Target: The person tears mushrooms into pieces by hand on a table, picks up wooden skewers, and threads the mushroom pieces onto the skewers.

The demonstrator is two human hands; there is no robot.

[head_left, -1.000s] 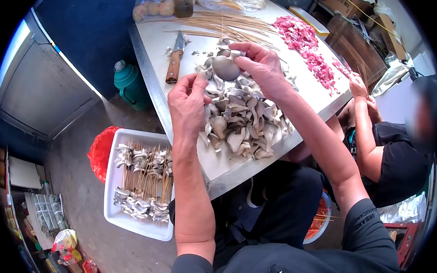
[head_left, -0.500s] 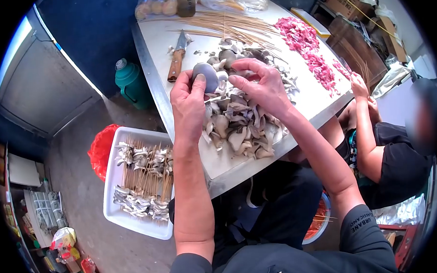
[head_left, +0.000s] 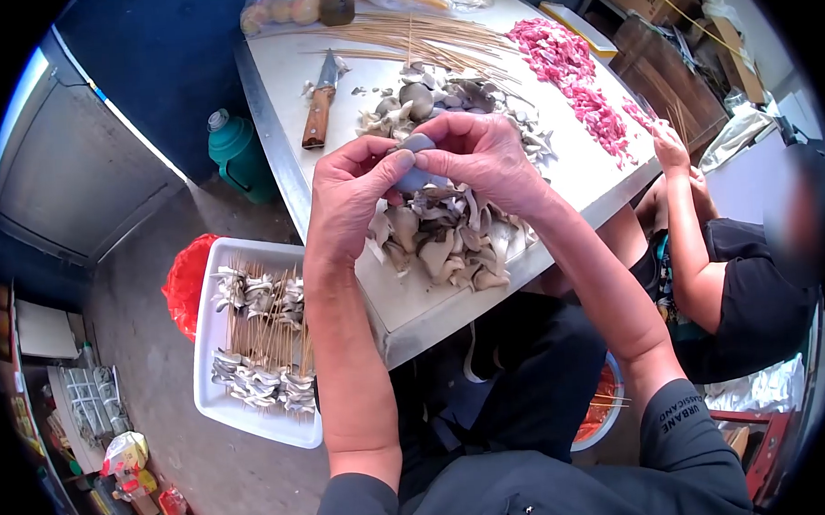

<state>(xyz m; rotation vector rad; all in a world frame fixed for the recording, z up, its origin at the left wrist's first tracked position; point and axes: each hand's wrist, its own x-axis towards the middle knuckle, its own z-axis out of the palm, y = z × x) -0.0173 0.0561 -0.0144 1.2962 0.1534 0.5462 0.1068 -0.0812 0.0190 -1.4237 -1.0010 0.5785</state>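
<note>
Between my two hands is a grey oyster mushroom (head_left: 417,143). My left hand (head_left: 350,191) pinches one side of it, thumb against fingers. On the other side my right hand (head_left: 486,158) grips it, the two thumbs close together. Below and behind them a heap of oyster mushrooms (head_left: 453,246) covers part of the white tabletop (head_left: 387,300). A knife (head_left: 320,105) with a wooden handle lies left of the heap. Thin bamboo skewers (head_left: 412,37) are spread along the far side.
Cut pink meat (head_left: 570,76) lies on the right of the table. A co-worker (head_left: 707,263) sits there, holding skewers. On my left stand a white tray (head_left: 211,395) of skewered mushrooms, a red bag (head_left: 185,277) and a teal flask (head_left: 240,154).
My right hand has closed on the mushroom that my left hand held, and both hands now grip it. The mushroom has tilted, and the view has shifted slightly.
</note>
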